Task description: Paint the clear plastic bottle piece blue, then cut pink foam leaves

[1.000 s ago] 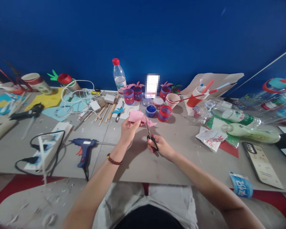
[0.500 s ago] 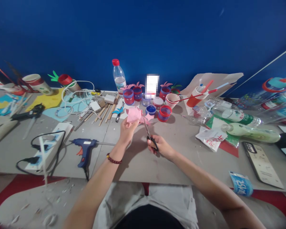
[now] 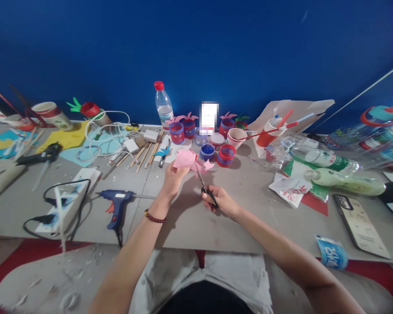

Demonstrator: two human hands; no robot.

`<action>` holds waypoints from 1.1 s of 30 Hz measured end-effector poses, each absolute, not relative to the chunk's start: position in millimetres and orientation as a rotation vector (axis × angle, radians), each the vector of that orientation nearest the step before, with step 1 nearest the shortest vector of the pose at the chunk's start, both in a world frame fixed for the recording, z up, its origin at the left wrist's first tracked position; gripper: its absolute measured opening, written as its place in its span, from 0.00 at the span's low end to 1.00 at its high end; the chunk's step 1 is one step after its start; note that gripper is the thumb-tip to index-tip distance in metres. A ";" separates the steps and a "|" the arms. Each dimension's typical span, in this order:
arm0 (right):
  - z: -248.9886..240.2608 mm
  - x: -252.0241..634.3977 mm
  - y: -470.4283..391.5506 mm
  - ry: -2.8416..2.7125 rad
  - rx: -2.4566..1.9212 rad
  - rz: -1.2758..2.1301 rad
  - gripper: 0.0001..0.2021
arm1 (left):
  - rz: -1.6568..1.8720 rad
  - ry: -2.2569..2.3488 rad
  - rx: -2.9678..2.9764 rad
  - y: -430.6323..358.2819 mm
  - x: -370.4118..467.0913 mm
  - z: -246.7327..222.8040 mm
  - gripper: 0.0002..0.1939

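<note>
A piece of pink paper (image 3: 184, 158) is pinched in my left hand (image 3: 173, 178), above the middle of the table. My right hand (image 3: 220, 200) has its fingers in the black handles of a pair of scissors (image 3: 201, 179). The scissor blades point up and left and meet the right edge of the pink paper. Beyond the paper stand a blue-rimmed cup (image 3: 207, 151), a red and purple cup (image 3: 226, 155) and a red cup with a purple rim (image 3: 177, 132).
To the left lie a blue glue gun (image 3: 118, 207), a white power strip (image 3: 67, 200) and wooden sticks (image 3: 144, 155). A bottle with a red cap (image 3: 163, 107) stands at the back. On the right are plastic bottles (image 3: 330, 159) and a phone (image 3: 360, 226).
The pink paper has turned and shifted slightly in my left hand, and a pointed strip at its right edge now sits a little further right. My right hand has barely moved.
</note>
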State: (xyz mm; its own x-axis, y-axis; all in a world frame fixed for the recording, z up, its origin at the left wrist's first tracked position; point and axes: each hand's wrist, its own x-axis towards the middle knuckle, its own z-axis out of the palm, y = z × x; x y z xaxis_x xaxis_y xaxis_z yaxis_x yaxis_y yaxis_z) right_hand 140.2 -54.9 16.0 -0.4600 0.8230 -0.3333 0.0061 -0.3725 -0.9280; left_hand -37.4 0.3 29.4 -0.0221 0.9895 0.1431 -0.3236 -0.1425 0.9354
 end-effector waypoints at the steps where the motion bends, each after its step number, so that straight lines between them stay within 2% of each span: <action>1: 15.1 140.4 -54.8 -1.281 -1.152 1.890 0.25 | 1.431 0.886 1.059 -0.2 -37.3 30.4 0.18; 16: 11.1 140.4 -54.9 -1.287 -1.107 1.868 0.25 | 1.353 0.867 1.069 -3.3 -36.7 36.9 0.20; 33: 11.1 140.3 -55.6 -1.300 -1.123 1.885 0.26 | 1.341 0.877 1.079 -4.2 -36.1 37.4 0.17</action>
State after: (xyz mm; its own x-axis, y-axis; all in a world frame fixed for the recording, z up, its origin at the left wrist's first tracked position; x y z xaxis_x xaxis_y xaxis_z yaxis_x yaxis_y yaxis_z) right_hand 140.3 -55.6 11.1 -0.4755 0.8226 -0.3118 -0.0012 -0.3550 -0.9349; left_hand -36.1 -4.2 37.4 0.0687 0.9926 0.0998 -0.3065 -0.0741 0.9490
